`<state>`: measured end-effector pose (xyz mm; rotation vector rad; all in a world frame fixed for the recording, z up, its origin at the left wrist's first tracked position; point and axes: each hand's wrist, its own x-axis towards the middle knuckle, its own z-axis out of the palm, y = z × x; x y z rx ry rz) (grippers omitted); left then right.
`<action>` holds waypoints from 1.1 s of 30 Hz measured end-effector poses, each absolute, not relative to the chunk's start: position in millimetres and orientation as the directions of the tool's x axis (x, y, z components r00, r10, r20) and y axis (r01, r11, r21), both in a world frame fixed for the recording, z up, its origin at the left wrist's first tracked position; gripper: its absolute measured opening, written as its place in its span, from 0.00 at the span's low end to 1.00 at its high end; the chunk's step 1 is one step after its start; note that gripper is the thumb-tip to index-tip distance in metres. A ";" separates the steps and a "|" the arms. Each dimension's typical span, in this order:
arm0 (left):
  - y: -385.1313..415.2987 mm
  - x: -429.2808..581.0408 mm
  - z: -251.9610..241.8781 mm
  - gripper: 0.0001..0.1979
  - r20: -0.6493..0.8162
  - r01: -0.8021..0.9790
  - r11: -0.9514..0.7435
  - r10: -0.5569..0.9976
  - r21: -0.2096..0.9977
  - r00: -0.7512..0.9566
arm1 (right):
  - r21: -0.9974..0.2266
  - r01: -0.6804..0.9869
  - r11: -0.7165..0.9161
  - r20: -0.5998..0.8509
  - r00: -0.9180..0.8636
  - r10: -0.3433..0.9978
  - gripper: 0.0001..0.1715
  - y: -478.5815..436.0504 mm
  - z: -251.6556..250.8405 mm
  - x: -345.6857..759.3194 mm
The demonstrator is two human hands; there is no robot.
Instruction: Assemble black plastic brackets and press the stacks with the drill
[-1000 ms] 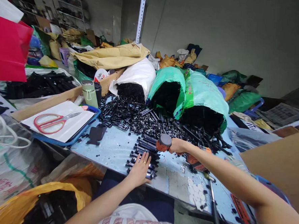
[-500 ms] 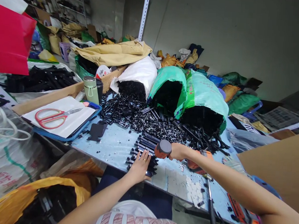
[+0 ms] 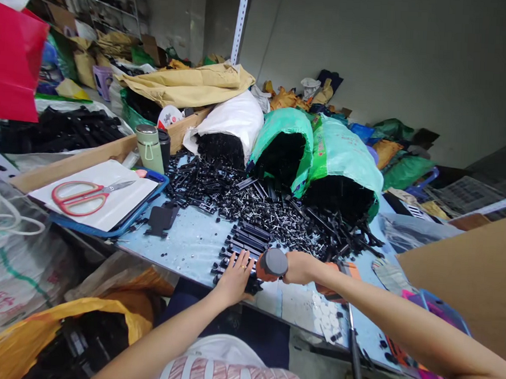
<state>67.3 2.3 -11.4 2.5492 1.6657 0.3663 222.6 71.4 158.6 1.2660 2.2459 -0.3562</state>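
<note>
- left hand (image 3: pixel 233 282) is laid over the near end of a row of black strips (image 3: pixel 252 235); fingers straight and a bit spread, pressing down from above rather than wrapped round anything; ring on one finger
- right hand (image 3: pixel 302 268) has its fingers curled tight round the grip of an orange and grey drill (image 3: pixel 273 263); the round grey end faces up at the camera, tip is hidden so can't tell if it touches a strip
- strips lie side by side near the front edge of the blue table (image 3: pixel 185 245); drill is right above their right-hand ends, just beside the left hand
- just behind the strips there's a big heap of screws (image 3: pixel 272 216), with more black bits piled to both sides
- three sacks lie on their sides behind that, mouths toward the person; a white sack (image 3: pixel 235 120), a green sack (image 3: pixel 289 122) and a paler green one (image 3: pixel 352 147); dark stuff inside all three
- over on the left, red-handled scissors (image 3: pixel 81 199) on white paper (image 3: pixel 121 198) in a blue tray (image 3: pixel 124 227); green flask (image 3: pixel 149 152) just behind
- white discs (image 3: pixel 327 320) sit near the front edge, right of the drill
</note>
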 end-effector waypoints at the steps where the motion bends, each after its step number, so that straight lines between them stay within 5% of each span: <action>1: 1.9 66.7 -9.5 0.50 0.162 0.892 -0.408 0.910 0.194 0.381 | 0.060 0.829 0.556 -0.554 -0.436 0.709 0.14 68.4 161.0 223.8; 10: 0.2 64.7 -4.3 0.47 0.179 0.891 -0.411 0.908 0.192 0.380 | 0.095 0.813 0.575 -0.651 -0.386 0.653 0.19 44.6 169.4 216.9; 14: 1.1 64.9 -5.4 0.47 0.171 0.890 -0.424 0.902 0.168 0.397 | 0.014 0.863 0.505 -0.615 -0.391 0.685 0.16 36.0 153.8 231.4; 16: 2.3 65.6 -5.3 0.46 0.161 0.897 -0.416 0.905 0.151 0.393 | -0.134 0.908 0.396 -0.599 -0.392 0.698 0.14 32.3 145.5 251.0; 20: 5.4 66.6 -3.6 0.47 0.123 0.907 -0.400 0.914 0.134 0.386 | -0.481 0.873 -0.084 -0.599 -0.258 0.758 0.20 36.6 132.2 313.7; 24: 3.5 64.1 1.0 0.46 0.157 0.890 -0.418 0.906 0.183 0.393 | -0.558 0.750 -0.355 -0.429 0.105 0.897 0.17 61.6 129.5 395.3; 29: -9.2 66.9 7.4 0.15 0.280 0.769 -0.562 0.825 0.305 0.492 | -0.497 0.651 -0.575 -0.349 0.457 0.818 0.08 88.8 126.4 470.9; 33: -13.7 72.6 8.7 0.10 0.241 0.733 -0.532 0.847 0.424 0.475 | -0.461 0.685 -0.564 -0.325 0.461 0.826 0.12 89.3 110.3 492.3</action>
